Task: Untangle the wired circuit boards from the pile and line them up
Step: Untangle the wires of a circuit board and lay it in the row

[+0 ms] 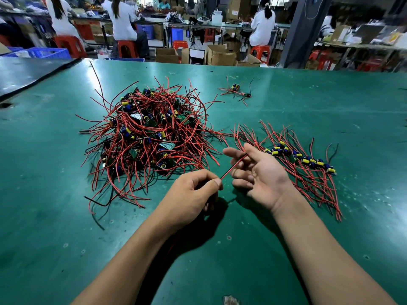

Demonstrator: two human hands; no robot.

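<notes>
Left hand [193, 194] is sitting knuckles-up low over the green worktop [66, 216], thumb and forefinger pinching the near end of a red wire [233, 167], with the other fingers curling under the palm. Right hand [262, 175] is lying just beside it with the palm turned up and toward the left. Its forefinger is reaching out leftward, its thumb is pointing up and away, and its three remaining fingers are loosely half-curling. The wire is running taut and diagonal from the left pinch up into the gap between the right thumb and forefinger. Can't tell whether the right hand is actually clamping it or the wire is just passing through. Both forearms are coming in bare from the bottom edge and angling toward each other. The tangled pile [143, 133] of boards with red and black leads is sitting to the left of the hands and a bit farther away, its nearest stray ends almost reaching the left hand. The sorted row of boards [301, 157] is lying right of and behind the right hand, running diagonally, with its leads fanning out to both sides. The right hand is overlapping its left end. Two stray boards [237, 90] are lying farther back, well apart from both groups. Behind the worktop, people [123, 18] in white are sitting on red stools [126, 48] at other benches, with cardboard boxes [220, 55] on the floor and blue crates [48, 52] at far left.
</notes>
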